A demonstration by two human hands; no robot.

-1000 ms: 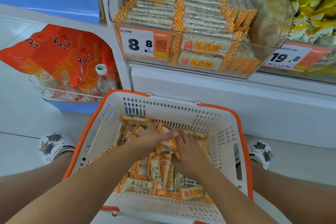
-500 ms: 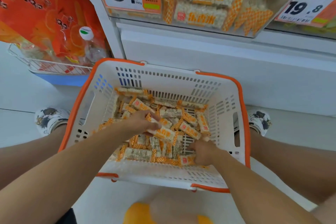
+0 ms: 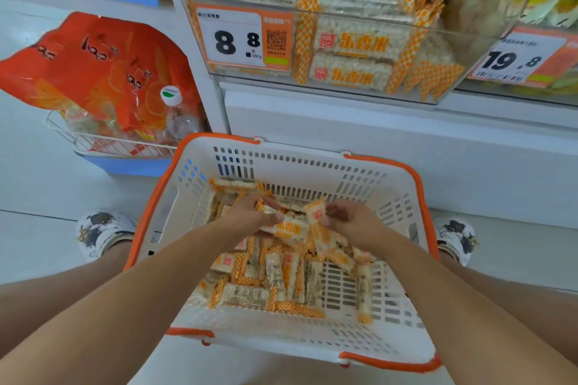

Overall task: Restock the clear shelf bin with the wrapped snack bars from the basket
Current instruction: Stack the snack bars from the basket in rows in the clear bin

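White shop floor lies under the basket (image 3: 416, 184). Your left hand (image 3: 250, 217) grips stacked snack bars (image 3: 287, 228); your right hand (image 3: 353, 220) pinches one at frame centre. Slick wrappers could slide loose before reaching the clear shelf bin (image 3: 453, 40), upper right.

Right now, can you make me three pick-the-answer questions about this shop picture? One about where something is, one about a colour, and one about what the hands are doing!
1. Where is the clear bin?
A. On the shelf above the basket
B. Inside the basket
C. On the floor

2. What colour is the basket's rim?
A. Green
B. Orange
C. Black

3. What are the hands doing?
A. Resting open on the floor
B. Holding snack bars over the basket
C. Lifting a bottle

Answers:
1 A, the bin sits on the shelf above.
2 B, the rim is orange.
3 B, the left hand and right hand each grip snack bars.
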